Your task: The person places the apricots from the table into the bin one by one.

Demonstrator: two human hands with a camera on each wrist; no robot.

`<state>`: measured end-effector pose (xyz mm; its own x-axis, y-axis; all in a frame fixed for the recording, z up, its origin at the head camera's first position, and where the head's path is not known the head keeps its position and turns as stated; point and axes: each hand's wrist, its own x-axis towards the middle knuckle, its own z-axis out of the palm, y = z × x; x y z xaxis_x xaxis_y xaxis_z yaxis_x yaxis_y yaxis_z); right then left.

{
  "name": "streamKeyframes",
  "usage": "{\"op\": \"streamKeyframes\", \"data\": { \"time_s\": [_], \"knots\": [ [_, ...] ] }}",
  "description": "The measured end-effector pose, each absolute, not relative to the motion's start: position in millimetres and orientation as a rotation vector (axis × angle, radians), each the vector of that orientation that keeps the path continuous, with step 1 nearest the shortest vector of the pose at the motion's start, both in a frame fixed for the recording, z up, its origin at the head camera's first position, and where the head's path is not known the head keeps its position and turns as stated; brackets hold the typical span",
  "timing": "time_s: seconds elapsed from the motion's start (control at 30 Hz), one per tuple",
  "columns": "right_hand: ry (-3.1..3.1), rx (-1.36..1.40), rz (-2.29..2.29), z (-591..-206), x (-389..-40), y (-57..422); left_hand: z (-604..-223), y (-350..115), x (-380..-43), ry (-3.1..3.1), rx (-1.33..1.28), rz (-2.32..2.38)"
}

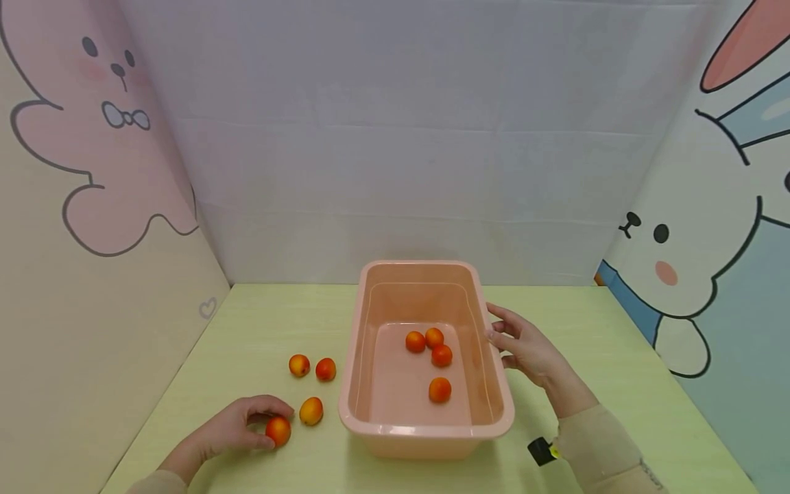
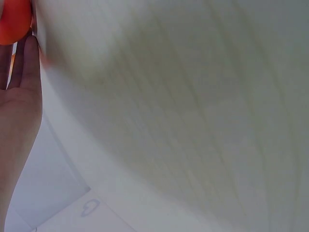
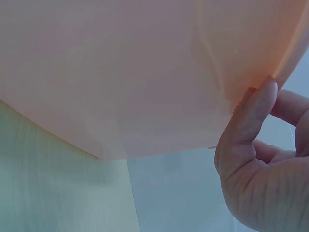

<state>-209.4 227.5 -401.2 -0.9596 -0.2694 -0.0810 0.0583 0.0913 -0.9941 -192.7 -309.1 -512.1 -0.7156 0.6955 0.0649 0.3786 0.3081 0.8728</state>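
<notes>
A pink plastic basin (image 1: 426,432) stands on the table, with several orange-red apricots (image 1: 440,390) on its floor. At its right side my right hand (image 1: 527,346) holds the rim. In the right wrist view the thumb (image 3: 263,104) lies against the basin's wall (image 3: 120,96), near the rim. Left of the basin, my left hand (image 1: 243,429) grips an apricot (image 1: 278,431) between thumb and fingers, low over the table. This apricot (image 2: 13,21) is partly cut off in the left wrist view. Right beside that hand lies a yellow-orange apricot (image 1: 311,411).
Two more apricots (image 1: 299,365) lie farther back on the table (image 1: 265,315), left of the basin. A small black object (image 1: 542,451) sits beside the right sleeve. A white backdrop (image 1: 401,137) rises behind the table, and panels with cartoon animals flank both sides.
</notes>
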Motion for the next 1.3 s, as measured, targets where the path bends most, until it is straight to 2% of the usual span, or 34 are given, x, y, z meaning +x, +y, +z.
{"op": "streamKeyframes", "data": {
  "time_s": [0.3,0.47,0.93,1.3],
  "knots": [
    [2.120,-0.224,-1.960,-401,-208,228,-512,-308,-193,2.237,0.838,1.386],
    [2.118,-0.220,-1.963,-401,-208,228,-499,-303,-195,2.257,0.762,1.461],
    [2.101,-0.233,-1.988,-400,-207,227,-418,-260,-218,2.582,0.745,1.499],
    [2.098,-0.240,-1.984,-401,-207,227,-356,-221,-228,2.500,0.711,1.695]
  ]
}}
